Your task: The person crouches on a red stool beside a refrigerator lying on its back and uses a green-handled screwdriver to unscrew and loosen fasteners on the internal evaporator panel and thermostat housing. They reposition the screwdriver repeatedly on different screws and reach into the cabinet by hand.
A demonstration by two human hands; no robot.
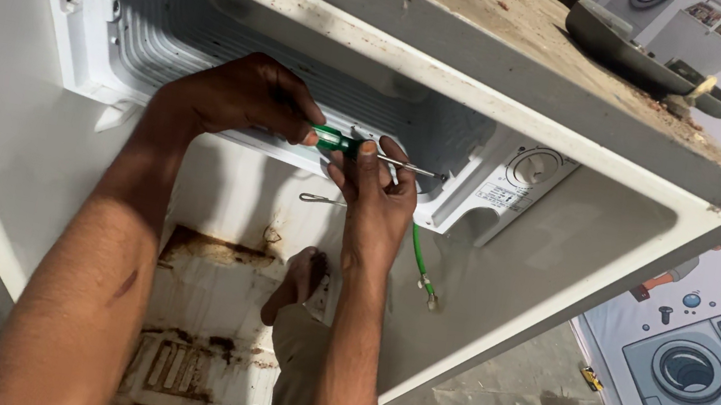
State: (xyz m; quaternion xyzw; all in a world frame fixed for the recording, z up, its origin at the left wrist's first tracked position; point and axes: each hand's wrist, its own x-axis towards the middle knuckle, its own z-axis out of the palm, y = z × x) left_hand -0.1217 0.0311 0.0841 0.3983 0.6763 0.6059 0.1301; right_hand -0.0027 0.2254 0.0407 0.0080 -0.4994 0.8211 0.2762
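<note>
My left hand (pixel 237 96) grips the green handle of a screwdriver (pixel 338 141) inside an open white refrigerator cabinet (pixel 621 263). My right hand (pixel 378 196) pinches the screwdriver's metal shaft near the handle. The tip points right at the lower edge of the white freezer compartment (pixel 146 34), close to a round thermostat dial (pixel 535 167). A green wire (pixel 421 262) with a bare end hangs below my right hand. My bare foot (pixel 298 281) rests on the rusty cabinet floor (pixel 194 340).
The cabinet's top (pixel 506 14) is dirty and rust-speckled, with a grey curved part (pixel 635 53) lying on it. A thin wire clip (pixel 319 199) sticks out by my right hand. A poster with a cartoon washing machine (pixel 700 372) covers the right wall. Concrete floor (pixel 531 403) lies below right.
</note>
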